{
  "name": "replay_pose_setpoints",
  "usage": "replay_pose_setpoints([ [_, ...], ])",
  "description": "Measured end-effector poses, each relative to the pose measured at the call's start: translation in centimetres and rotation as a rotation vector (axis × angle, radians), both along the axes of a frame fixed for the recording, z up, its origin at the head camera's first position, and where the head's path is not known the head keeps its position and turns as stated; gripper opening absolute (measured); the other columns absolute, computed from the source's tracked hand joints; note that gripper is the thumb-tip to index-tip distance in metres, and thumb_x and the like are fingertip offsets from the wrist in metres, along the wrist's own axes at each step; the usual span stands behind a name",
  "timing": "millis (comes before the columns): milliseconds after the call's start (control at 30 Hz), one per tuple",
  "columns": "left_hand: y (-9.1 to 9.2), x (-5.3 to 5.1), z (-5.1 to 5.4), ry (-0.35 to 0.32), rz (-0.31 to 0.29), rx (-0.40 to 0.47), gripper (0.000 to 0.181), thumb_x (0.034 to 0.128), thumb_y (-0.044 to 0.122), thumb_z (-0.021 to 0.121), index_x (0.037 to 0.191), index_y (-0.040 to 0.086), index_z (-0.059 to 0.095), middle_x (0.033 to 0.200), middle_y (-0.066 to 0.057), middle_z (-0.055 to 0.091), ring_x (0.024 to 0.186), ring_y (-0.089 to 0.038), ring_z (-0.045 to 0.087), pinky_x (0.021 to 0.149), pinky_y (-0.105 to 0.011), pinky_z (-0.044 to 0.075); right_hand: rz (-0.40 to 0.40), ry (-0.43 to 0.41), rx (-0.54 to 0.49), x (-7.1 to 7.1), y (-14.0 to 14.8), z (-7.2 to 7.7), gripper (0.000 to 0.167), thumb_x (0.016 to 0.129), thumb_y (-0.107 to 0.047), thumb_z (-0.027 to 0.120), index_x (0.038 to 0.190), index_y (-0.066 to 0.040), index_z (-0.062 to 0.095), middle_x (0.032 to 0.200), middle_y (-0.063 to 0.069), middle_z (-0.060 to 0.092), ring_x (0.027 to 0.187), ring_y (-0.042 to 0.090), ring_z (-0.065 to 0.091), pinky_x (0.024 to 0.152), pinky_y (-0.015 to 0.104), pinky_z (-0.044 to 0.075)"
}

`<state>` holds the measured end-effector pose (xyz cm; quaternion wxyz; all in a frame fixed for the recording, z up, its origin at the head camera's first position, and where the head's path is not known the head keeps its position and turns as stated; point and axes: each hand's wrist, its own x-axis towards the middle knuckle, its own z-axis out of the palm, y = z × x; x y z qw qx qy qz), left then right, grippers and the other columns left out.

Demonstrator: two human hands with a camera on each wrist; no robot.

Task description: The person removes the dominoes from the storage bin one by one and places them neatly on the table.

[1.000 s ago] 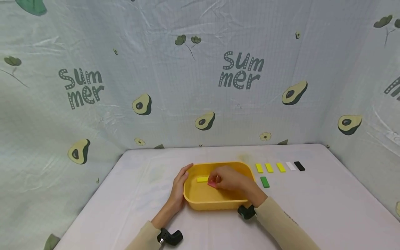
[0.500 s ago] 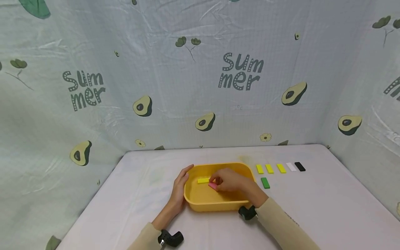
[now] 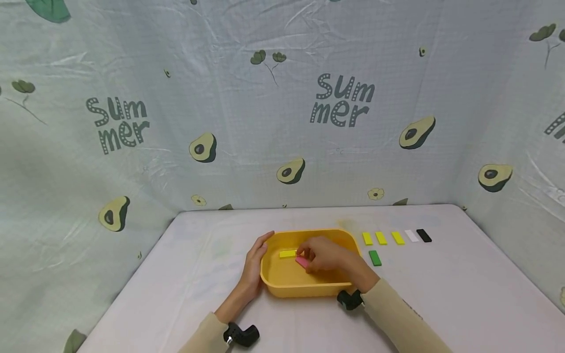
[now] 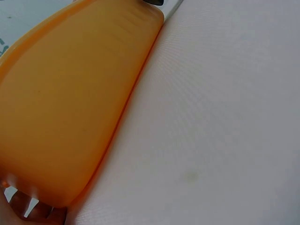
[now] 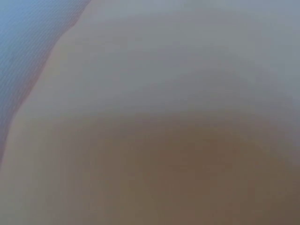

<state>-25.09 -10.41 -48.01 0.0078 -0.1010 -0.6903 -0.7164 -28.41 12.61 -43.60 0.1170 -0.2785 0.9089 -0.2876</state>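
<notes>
A yellow-orange plastic tray (image 3: 291,286) stands on the table. My left hand (image 3: 251,269) rests against its left wall from outside, fingers fairly straight. The left wrist view has a few of those fingers (image 4: 42,213) at the outer wall of the tray. Inside the tray, my right hand (image 3: 324,254) pinches a small flat pink block (image 3: 302,262); its far end is hidden by the fingers. A yellow block (image 3: 287,254) lies on the tray floor just left of the fingertips. The right wrist view is too blurred to show the fingers or the block.
Right of the tray, yellow blocks (image 3: 381,238), a white block (image 3: 411,236) and a black block (image 3: 424,235) form a row. A green block (image 3: 375,258) lies nearer, by the tray's right wall. A printed curtain (image 3: 238,108) stands behind the table.
My right fingers have shifted slightly on the pink block, and more of it shows now. The left hand and the tray stay in place; the head view has moved a little.
</notes>
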Motion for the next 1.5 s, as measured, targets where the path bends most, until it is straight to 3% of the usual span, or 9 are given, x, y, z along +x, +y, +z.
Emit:
replay_pose_setpoints([
  [267,-0.1,0.3,-0.2,-0.012,0.003,0.012,0.049,0.1118,0.022,0.031,0.158,0.005,0.039,0.166,-0.013,0.036,0.151,-0.034,0.037,0.129,-0.053,0.024,0.007,0.008,0.004,0.1,-0.2,-0.3,0.029,0.084,-0.012,0.084,0.112,-0.013,0.078,0.105,-0.002,0.066,0.089,0.018,0.056,0.082,0.032,0.057],
  [500,-0.1,0.3,-0.2,-0.013,0.001,0.008,0.050,0.1118,0.022,0.031,0.158,0.005,0.039,0.166,-0.013,0.036,0.150,-0.034,0.038,0.129,-0.053,0.025,0.012,-0.003,0.001,0.1,-0.2,-0.3,0.038,0.083,-0.011,0.085,0.120,-0.013,0.074,0.106,-0.001,0.068,0.090,0.017,0.057,0.083,0.031,0.057],
  [967,-0.2,-0.1,0.1,-0.001,0.008,-0.003,0.048,0.1119,0.023,0.031,0.157,0.008,0.042,0.166,-0.013,0.037,0.152,-0.034,0.036,0.129,-0.054,0.023,0.020,0.002,-0.043,0.0,-0.1,0.3,0.037,0.085,-0.007,0.081,0.121,-0.014,0.073,0.104,-0.003,0.068,0.091,0.017,0.058,0.085,0.032,0.058],
  [1200,-0.2,0.0,0.0,-0.002,0.002,0.001,0.049,0.1123,0.024,0.031,0.158,0.007,0.040,0.167,-0.013,0.035,0.151,-0.034,0.036,0.129,-0.054,0.023,0.047,0.035,-0.066,0.4,0.5,1.3,0.037,0.086,-0.007,0.077,0.122,-0.014,0.072,0.110,-0.003,0.069,0.094,0.016,0.060,0.085,0.031,0.059],
  [1500,0.0,-0.2,0.1,-0.002,0.018,-0.022,0.049,0.1114,0.023,0.036,0.157,0.006,0.042,0.167,-0.011,0.036,0.155,-0.032,0.032,0.130,-0.054,0.021,0.087,0.137,-0.040,0.7,1.4,3.3,0.035,0.087,-0.008,0.076,0.121,-0.014,0.074,0.113,-0.002,0.070,0.093,0.013,0.062,0.083,0.026,0.059],
])
